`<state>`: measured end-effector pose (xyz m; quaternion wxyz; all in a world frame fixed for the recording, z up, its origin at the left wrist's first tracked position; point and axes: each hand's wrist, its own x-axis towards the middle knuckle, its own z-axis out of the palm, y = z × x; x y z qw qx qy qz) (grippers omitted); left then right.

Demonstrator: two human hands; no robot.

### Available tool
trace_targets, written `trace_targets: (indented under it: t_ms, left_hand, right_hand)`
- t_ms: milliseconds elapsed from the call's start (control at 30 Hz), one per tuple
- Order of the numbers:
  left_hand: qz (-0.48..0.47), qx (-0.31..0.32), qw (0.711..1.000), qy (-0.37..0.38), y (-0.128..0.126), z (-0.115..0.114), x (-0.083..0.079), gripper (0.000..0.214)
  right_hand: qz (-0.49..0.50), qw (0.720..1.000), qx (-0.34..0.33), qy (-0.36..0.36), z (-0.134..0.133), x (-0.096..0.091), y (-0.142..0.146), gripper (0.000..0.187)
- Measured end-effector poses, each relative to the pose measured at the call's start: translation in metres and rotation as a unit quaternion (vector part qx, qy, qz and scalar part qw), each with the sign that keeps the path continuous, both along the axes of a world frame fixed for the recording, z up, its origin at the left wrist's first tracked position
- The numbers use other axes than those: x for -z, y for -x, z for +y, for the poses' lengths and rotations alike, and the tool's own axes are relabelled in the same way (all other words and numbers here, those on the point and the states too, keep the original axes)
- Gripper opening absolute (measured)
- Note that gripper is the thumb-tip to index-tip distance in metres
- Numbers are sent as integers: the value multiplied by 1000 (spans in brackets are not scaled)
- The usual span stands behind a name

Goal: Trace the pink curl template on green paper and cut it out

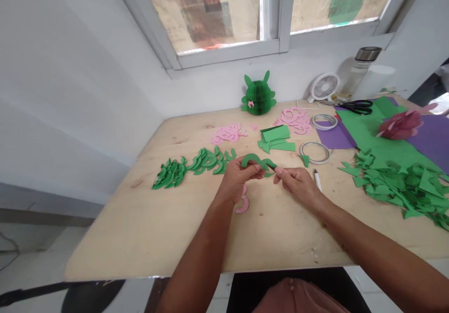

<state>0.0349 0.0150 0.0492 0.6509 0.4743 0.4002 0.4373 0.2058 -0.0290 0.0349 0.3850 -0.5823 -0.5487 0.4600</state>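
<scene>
My left hand [243,176] pinches a curved green paper cutout [251,160] above the middle of the table. My right hand [296,182] is closed at the cutout's right end, its fingers around a thin dark tool [271,167] that touches the paper. Most of that tool is hidden, so its kind does not show. Partly behind my left wrist lies a pink paper cutout [242,204] shaped like a 3. A white pen [317,180] rests beside my right hand. To the left of my hands are several overlapping green curved cutouts [206,159] and a denser green pile [170,173].
Green scraps [403,186] cover the table's right side. Further back are pink cutouts [228,134], green strips [277,137], tape rolls [324,122], black scissors [356,106], a small fan [324,87], a glass bottle [354,76] and a green honeycomb paper figure [258,97].
</scene>
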Motion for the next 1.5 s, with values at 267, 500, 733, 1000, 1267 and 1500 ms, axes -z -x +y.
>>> trace_targets:
  t_ms: [267,500,733,1000,1267,1500]
  left_hand:
    - [-8,-7,1000,1,0,0,-2,14]
    - [-17,-56,998,10,0,1,-1,18]
    - [-10,-43,999,9,-9,-4,2,16]
    - [30,25,999,-1,-1,-1,2,15]
    - [78,103,992,-10,-1,-5,-2,16]
    - [73,95,993,-10,-1,-4,1,18]
  right_hand:
    - [-4,1000,-6,4,1,1,0,53]
    - [15,1000,12,-25,-3,-8,1,51]
    - [35,989,100,-102,-4,-13,3,26]
    - [42,982,164,-85,1,-8,-1,33]
    - [2,995,73,-64,1,-6,-1,30]
    - [9,994,82,-77,2,1,0,28]
